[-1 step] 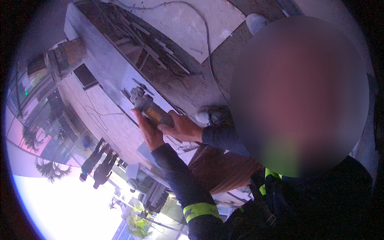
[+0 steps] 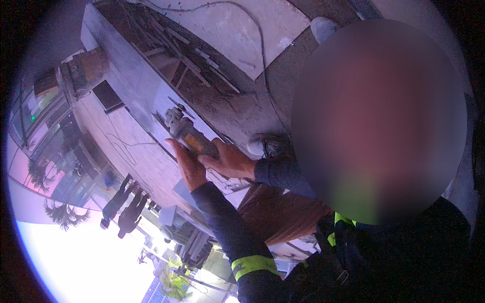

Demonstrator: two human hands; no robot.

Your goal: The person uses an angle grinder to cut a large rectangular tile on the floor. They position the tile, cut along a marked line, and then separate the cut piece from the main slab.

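Note:
My two hands hold a grey, dusty angle grinder (image 2: 196, 142) with an orange-yellow patch on its body, near the middle of the view. My left hand (image 2: 189, 165), at the end of the sleeve with the bright yellow-green band, lies along the underside of the body with its fingers toward the tool's head. Around the rear part closes my right hand (image 2: 231, 157), its thumb along the body. The grinder's head points up-left, over a long pale panel (image 2: 118, 60). Fingers on the far side are hidden.
A cable (image 2: 261, 38) runs over a pale sheet (image 2: 222, 22) on the ground. Several wood strips (image 2: 194, 68) lie beyond the panel. A shoe (image 2: 260, 145) shows near my right arm. Brown boards (image 2: 283, 214) lie beneath my arms. Two people (image 2: 120, 204) appear upside down at the left.

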